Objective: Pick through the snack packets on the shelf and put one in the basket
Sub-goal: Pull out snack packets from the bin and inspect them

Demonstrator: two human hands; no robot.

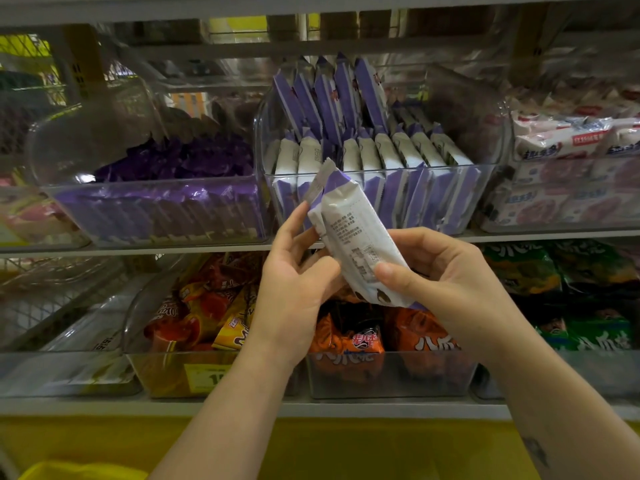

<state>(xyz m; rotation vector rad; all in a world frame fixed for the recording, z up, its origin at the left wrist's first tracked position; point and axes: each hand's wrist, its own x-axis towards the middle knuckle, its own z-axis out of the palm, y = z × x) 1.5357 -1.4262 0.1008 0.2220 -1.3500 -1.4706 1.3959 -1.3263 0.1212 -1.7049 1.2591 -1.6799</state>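
Checking the snack packet [349, 237] is the step in hand. It is held in front of the shelf's [173, 249] front edge, just below the clear bin [485, 202] of matching purple-and-white packets. The left grip [294, 268] pinches its upper side and the right grip [440, 271] clasps its lower end. Its long axis slants, crimped top up-left toward the bin, printed back facing the person. Next it probably needs lowering to the basket, perhaps the yellow rim [79, 471] at the bottom left.

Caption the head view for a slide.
Left hand and right hand hold a white-and-purple snack packet in front of a clear bin of matching packets.
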